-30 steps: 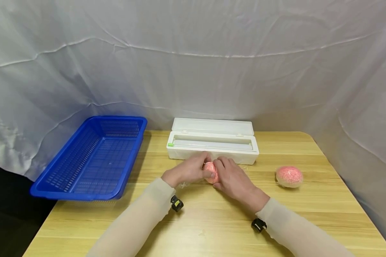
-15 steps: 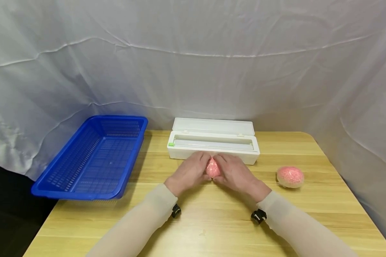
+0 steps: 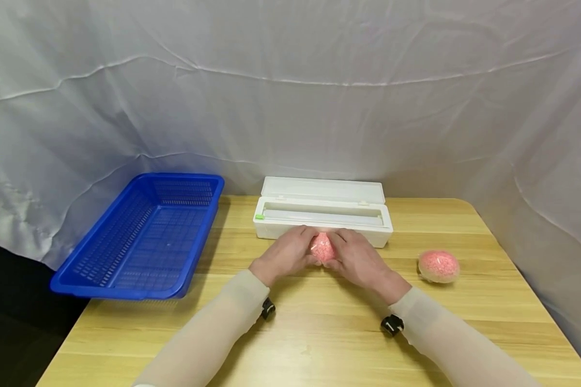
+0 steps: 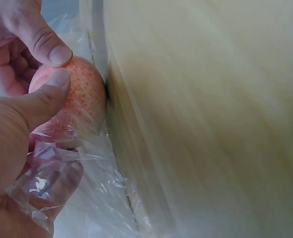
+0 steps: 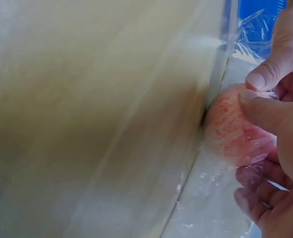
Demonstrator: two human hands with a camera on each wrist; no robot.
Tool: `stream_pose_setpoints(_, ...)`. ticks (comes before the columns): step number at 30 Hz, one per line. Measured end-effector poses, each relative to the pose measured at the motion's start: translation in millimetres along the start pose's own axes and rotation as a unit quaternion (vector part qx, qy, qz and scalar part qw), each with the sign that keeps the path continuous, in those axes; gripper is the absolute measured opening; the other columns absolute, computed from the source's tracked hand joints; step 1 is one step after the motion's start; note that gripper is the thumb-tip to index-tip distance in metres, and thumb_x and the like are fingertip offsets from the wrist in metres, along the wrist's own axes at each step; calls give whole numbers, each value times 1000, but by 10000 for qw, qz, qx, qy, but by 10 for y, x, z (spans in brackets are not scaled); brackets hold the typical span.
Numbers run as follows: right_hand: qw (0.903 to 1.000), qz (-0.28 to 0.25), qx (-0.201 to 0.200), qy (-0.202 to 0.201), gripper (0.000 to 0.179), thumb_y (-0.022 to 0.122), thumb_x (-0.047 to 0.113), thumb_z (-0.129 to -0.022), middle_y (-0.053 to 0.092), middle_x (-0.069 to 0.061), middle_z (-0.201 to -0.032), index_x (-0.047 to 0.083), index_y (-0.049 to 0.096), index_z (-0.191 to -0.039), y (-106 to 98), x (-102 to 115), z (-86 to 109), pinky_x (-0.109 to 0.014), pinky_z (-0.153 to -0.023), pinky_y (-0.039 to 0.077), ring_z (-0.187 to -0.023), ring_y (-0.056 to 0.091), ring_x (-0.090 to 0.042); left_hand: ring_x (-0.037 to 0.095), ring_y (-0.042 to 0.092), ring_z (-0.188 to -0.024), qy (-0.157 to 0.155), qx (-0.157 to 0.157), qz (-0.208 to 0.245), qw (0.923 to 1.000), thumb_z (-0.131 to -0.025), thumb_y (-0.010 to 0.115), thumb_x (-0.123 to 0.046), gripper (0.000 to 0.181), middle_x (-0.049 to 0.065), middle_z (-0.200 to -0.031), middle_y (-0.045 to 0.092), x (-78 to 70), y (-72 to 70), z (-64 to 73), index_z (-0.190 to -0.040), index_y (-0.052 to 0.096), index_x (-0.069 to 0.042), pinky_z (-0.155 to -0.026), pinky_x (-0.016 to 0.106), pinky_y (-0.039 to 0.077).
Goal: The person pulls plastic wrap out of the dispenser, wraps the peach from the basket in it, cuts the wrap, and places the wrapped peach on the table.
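A pink-red speckled apple [image 3: 322, 248] sits between both hands, close in front of the white cling film box [image 3: 324, 219]. Clear cling film [image 4: 99, 173] clings to the apple and spreads below it in the left wrist view. My left hand [image 3: 287, 252] holds the apple from its left side, thumb pressed on the skin and other fingers bent beneath the film. From the right side, my right hand [image 3: 358, 260] grips it too, and the two thumb tips nearly meet. Film wrinkles [image 5: 253, 44] also show past the apple in the right wrist view.
The box's lid [image 3: 322, 190] is raised, with a film roll and a green slider [image 3: 260, 217] inside. A second pink apple [image 3: 438, 266], shiny with film, rests to the right. A blue plastic basket [image 3: 187, 279] stands on the left. Grey cloth [image 3: 290, 118] hangs behind the wooden table [image 3: 314, 344].
The apple has turned and shifted slightly away, toward the box. My left hand has rotated around it, so both hands now cup it evenly from either side.
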State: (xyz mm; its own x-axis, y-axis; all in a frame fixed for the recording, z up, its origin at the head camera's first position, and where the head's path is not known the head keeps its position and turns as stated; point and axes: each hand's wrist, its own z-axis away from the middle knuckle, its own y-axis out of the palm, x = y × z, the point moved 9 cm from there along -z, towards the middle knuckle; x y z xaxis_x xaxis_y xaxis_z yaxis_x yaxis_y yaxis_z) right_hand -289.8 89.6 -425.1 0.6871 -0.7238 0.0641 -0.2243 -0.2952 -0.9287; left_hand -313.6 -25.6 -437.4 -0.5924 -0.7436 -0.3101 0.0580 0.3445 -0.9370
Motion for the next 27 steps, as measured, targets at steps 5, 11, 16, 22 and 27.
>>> stream_pose_setpoints(5, 9994, -260, 71, 222, 74, 88, 35, -87, 64, -20, -134, -3, 56, -142, 49, -37, 2, -51, -109, 52, -122, 63, -37, 25, 58, -136, 10, 68, 178, 9998, -92, 83, -32, 70, 9, -146, 62, 32, -4, 33, -149, 52, -7, -118, 38, 45)
stream_pose_setpoints(11, 9960, -559, 238, 657, 77, 90, 39, -84, 62, -19, -134, 4, 54, -142, 88, -96, 25, -53, -109, 51, -122, 61, -37, 29, 47, -148, -417, 31, 554, 9976, -92, 84, -28, 78, 9, -159, 52, 150, -151, 233, -159, 45, -15, -124, 46, 37)
stream_pose_setpoints(16, 9964, -541, 206, 621, 77, 90, 43, -84, 63, -19, -131, 3, 55, -140, 57, -71, 12, -53, -109, 50, -120, 62, -37, 30, 60, -121, -1470, -352, 924, 9842, -89, 86, -41, 70, 12, -132, 65, 380, -303, 526, -142, 56, -6, -105, 46, 50)
stream_pose_setpoints(22, 9961, -526, 155, 687, 75, 90, 41, -84, 64, -20, -127, 2, 55, -138, 51, -106, 3, -53, -105, 53, -117, 64, -37, 19, 59, -76, -2443, 277, 2381, 9396, -95, 80, -41, 66, 5, -93, 66, 560, -66, 755, -136, 47, -3, -68, 33, 49)
stream_pose_setpoints(27, 9952, -635, 216, 707, 73, 89, 41, -84, 64, -18, -125, 4, 55, -138, 82, -110, -7, -52, -105, 53, -115, 63, -35, 19, 61, -73, -2791, -597, 2964, 9114, -102, 70, -20, 30, 9, -93, 71, 849, -153, 764, -124, 56, -5, -63, 31, 48)
